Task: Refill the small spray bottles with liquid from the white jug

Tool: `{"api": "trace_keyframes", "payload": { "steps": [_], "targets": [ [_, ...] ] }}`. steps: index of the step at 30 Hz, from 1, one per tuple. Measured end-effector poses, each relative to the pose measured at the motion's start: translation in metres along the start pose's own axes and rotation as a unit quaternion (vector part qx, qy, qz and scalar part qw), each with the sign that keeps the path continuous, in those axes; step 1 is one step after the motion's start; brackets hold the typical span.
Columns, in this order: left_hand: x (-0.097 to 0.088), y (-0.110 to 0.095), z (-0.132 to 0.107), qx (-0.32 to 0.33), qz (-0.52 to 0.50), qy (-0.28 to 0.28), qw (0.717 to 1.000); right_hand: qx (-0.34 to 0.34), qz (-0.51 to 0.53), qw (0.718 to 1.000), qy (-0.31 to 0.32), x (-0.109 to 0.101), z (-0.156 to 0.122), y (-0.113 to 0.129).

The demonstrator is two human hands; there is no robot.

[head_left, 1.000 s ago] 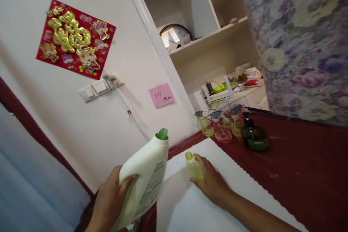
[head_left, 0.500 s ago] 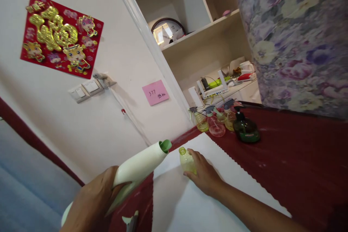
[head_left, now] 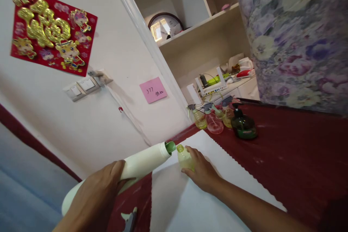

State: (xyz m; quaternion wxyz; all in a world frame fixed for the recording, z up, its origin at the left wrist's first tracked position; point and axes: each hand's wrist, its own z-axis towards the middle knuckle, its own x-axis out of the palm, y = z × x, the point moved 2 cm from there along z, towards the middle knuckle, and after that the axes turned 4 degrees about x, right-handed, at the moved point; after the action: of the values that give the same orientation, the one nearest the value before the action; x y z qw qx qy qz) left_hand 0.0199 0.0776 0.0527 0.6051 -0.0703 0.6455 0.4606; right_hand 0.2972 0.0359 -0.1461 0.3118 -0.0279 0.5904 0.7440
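My left hand (head_left: pixel 99 185) is closed around a large pale bottle (head_left: pixel 146 158). That bottle lies almost level, with its green spout (head_left: pixel 170 147) pointing right, close beside the mouth of a small see-through yellow bottle (head_left: pixel 185 159). My right hand (head_left: pixel 202 170) grips the yellow bottle from its right side. It stands open-topped, tilted slightly left, on a white sheet (head_left: pixel 174 199). I cannot make out any liquid flowing between the two. Below my left hand a grey and pale-green spray head (head_left: pixel 129 220) rests on the dark red table (head_left: pixel 282 152).
At the back stand several trigger spray bottles, among them a pink one (head_left: pixel 214 122), and a dark green pump bottle (head_left: pixel 244 125). Behind them a white router (head_left: pixel 213 86) sits by the shelves. A white wall (head_left: pixel 119 141) borders the left; floral fabric (head_left: pixel 293 43) rises at right.
My left hand has brought the large bottle nearer to level and its spout right, up to the small bottle's mouth. My right hand keeps its grip. The view has shifted slightly.
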Motion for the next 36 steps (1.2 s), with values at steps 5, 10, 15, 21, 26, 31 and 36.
{"api": "trace_keyframes", "payload": {
  "steps": [5,10,15,21,26,31,36],
  "targets": [
    [-0.011,-0.012,0.002,0.017,0.049,-0.038,0.998,-0.003,-0.004,1.000,-0.002,0.001,0.000,-0.001],
    [-0.019,-0.017,0.007,0.042,0.074,-0.023,0.996,-0.008,-0.006,1.000,-0.006,0.002,0.000,-0.003],
    [-0.026,-0.019,0.012,0.064,0.097,0.001,0.993,-0.012,-0.006,1.000,-0.003,0.002,0.001,-0.005],
    [-0.034,-0.024,0.016,0.066,0.107,-0.002,0.992,-0.010,-0.006,1.000,0.000,0.001,0.000,-0.003],
    [-0.036,-0.023,0.020,0.088,0.113,-0.020,0.990,-0.008,-0.006,1.000,0.001,0.002,0.001,-0.002],
    [-0.039,-0.023,0.023,0.096,0.126,-0.020,0.987,-0.008,-0.007,1.000,0.001,0.001,0.002,-0.002],
    [-0.041,-0.022,0.025,0.103,0.125,-0.023,0.987,-0.006,-0.007,1.000,0.002,-0.001,0.000,0.000]
  ]
}}
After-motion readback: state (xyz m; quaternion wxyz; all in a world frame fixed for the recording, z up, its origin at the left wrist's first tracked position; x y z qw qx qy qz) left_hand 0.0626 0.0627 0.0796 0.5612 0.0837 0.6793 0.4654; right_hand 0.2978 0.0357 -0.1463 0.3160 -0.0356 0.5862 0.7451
